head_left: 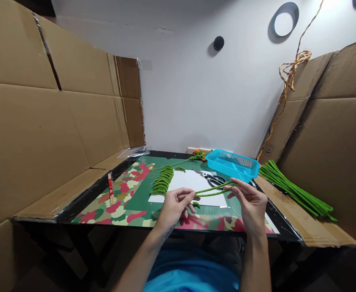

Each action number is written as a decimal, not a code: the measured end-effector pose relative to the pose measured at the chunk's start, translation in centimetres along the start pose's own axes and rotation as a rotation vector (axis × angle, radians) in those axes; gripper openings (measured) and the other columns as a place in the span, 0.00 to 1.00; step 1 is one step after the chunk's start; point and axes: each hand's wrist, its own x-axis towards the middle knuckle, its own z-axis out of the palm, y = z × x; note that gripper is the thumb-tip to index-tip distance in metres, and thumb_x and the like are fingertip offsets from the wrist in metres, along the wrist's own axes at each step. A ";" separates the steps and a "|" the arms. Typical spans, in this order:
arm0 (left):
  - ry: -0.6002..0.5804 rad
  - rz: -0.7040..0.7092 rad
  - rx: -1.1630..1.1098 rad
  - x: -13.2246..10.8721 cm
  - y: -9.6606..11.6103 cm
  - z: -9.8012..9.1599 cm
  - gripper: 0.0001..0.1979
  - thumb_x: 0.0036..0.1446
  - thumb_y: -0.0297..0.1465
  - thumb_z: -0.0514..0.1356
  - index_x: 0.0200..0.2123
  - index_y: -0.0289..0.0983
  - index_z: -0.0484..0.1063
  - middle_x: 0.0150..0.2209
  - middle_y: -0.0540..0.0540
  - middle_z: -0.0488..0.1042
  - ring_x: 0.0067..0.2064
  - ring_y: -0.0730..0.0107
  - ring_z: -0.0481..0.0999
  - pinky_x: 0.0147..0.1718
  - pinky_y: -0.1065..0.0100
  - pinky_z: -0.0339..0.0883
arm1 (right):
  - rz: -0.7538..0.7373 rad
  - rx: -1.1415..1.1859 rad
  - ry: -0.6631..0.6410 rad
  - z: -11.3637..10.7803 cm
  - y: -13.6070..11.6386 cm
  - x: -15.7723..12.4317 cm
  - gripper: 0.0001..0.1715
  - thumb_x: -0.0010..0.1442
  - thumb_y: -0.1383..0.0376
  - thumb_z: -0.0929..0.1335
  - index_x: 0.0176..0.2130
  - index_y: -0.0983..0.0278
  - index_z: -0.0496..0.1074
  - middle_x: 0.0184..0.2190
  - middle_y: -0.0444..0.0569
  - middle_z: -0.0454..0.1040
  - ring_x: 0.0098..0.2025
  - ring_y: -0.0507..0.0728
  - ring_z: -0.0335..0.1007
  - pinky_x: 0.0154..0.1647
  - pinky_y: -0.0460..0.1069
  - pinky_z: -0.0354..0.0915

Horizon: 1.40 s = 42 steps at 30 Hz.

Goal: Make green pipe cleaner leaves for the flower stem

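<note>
A green pipe cleaner [209,190] stretches between my two hands above a white sheet [182,182], its two lengths running side by side. My left hand [178,205] pinches it at the left, where the lengths meet. At the other side my right hand [249,200] grips the ends between thumb and fingers. On the sheet's left part lies a row of several curved green pipe cleaner pieces [163,180], with one more curved piece [180,169] behind. A small green piece [197,205] rests beside my left fingers. Scissors [216,179] with black handles lie beyond my hands.
A blue plastic basket [234,164] stands at the back right. Orange flowers on a green stem [199,154] lie behind the sheet. Several straight green pipe cleaners [297,192] rest on cardboard at the right. A red-wrapped chopstick packet [110,188] lies left. Cardboard walls [83,109] flank the table.
</note>
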 end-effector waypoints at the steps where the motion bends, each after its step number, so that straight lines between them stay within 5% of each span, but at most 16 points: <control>1: -0.001 -0.001 0.001 0.0 0.1 0.0 0.23 0.53 0.48 0.72 0.37 0.31 0.79 0.35 0.35 0.85 0.22 0.69 0.78 0.13 0.75 0.65 | -0.007 0.005 0.004 0.1 0.0 0.0 0.16 0.61 0.58 0.78 0.47 0.62 0.85 0.34 0.53 0.87 0.27 0.60 0.82 0.29 0.55 0.80; 27: -0.077 0.037 0.080 0.1 -0.7 -0.1 0.22 0.60 0.49 0.67 0.38 0.33 0.76 0.32 0.45 0.80 0.20 0.79 0.68 0.13 0.78 0.58 | -0.046 0.064 0.006 0.2 0.9 0.1 0.09 0.62 0.61 0.78 0.42 0.62 0.85 0.33 0.51 0.86 0.34 0.61 0.84 0.28 0.51 0.78; 42: -0.166 0.023 0.106 -0.5 -0.6 -0.2 0.23 0.61 0.50 0.67 0.37 0.33 0.77 0.32 0.45 0.79 0.21 0.78 0.70 0.15 0.77 0.60 | -0.026 0.065 0.078 0.3 0.5 0.2 0.13 0.60 0.59 0.79 0.43 0.63 0.84 0.33 0.52 0.85 0.28 0.58 0.79 0.27 0.52 0.76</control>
